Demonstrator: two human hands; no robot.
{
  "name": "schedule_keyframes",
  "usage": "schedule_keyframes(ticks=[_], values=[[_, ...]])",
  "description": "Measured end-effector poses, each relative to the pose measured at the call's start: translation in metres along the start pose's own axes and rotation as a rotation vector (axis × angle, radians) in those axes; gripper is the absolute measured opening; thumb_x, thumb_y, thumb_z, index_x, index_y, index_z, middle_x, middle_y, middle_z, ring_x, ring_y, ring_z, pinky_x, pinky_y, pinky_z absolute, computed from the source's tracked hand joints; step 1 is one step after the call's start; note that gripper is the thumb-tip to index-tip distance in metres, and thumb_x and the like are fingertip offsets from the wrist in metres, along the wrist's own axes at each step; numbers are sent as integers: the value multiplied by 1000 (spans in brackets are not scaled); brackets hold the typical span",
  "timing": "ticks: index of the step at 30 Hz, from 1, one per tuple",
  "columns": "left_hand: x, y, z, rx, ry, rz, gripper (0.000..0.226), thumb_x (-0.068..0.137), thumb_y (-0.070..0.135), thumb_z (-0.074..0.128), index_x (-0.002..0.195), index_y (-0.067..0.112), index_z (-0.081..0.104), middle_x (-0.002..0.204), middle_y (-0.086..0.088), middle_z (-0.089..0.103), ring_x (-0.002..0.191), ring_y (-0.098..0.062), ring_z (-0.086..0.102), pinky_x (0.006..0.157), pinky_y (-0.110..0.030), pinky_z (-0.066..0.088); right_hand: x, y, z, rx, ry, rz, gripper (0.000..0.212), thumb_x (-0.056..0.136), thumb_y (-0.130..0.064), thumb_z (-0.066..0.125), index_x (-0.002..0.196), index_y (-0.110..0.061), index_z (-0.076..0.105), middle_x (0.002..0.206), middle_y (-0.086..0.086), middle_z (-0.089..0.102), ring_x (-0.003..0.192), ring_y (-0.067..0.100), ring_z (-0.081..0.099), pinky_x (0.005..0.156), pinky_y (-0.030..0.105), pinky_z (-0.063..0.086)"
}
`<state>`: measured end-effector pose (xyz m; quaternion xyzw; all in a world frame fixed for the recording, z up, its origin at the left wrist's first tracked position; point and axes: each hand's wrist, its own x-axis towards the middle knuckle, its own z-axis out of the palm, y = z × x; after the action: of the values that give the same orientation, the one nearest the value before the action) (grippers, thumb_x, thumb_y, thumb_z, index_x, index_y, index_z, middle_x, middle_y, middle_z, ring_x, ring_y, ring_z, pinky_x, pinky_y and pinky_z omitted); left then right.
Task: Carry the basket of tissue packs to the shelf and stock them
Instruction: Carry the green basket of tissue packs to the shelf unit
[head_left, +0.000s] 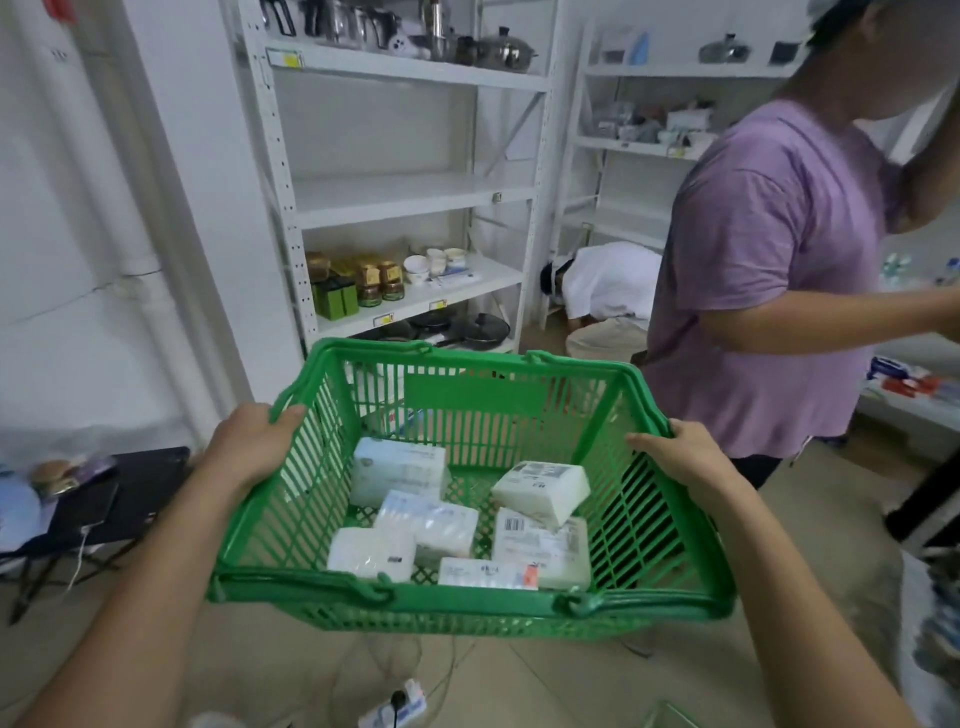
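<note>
I hold a green plastic basket (470, 605) in front of me, above the floor. My left hand (249, 441) grips its left rim and my right hand (685, 457) grips its right rim. Several white tissue packs (400, 470) lie loose on the basket's bottom, some with barcode labels facing up. Its two handles are folded down along the rim. Straight ahead stands a white metal shelf (410, 200) whose middle board is bare; its upper board holds kettles and pots, its lower board jars and cups.
A person in a purple shirt (769, 280) stands close on the right. Another person in white (608, 291) crouches behind, by a second shelf (649, 150). A power strip (395, 706) and cables lie on the floor below. A dark folding table (130, 499) stands at left.
</note>
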<state>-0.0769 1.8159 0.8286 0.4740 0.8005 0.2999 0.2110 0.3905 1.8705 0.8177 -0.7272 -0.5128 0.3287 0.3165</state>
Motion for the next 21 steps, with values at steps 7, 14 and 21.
schedule_keyframes(ticks=[7, 14, 21], values=[[75, 42, 46, -1, 5, 2, 58, 104, 50, 47, 86, -2, 66, 84, -26, 69, 76, -36, 69, 77, -42, 55, 108, -10, 0, -4, -6, -14, 24, 84, -34, 80, 93, -14, 71, 78, 12, 72, 68, 29, 67, 72, 46, 60], [153, 65, 68, 10, 24, -26, 55, 104, 50, 47, 85, 2, 67, 82, -22, 70, 77, -34, 69, 79, -43, 56, 211, -39, 22, -13, -42, -30, 24, 83, -34, 81, 91, -15, 70, 70, 7, 69, 57, 23, 62, 57, 32, 49], [267, 81, 88, 33, 27, -36, 60, 105, 50, 46, 79, -2, 64, 70, -20, 65, 65, -32, 64, 60, -35, 42, 310, -78, 67, -22, -55, -24, 21, 86, -36, 79, 89, -20, 67, 78, 10, 74, 59, 23, 66, 56, 29, 50]])
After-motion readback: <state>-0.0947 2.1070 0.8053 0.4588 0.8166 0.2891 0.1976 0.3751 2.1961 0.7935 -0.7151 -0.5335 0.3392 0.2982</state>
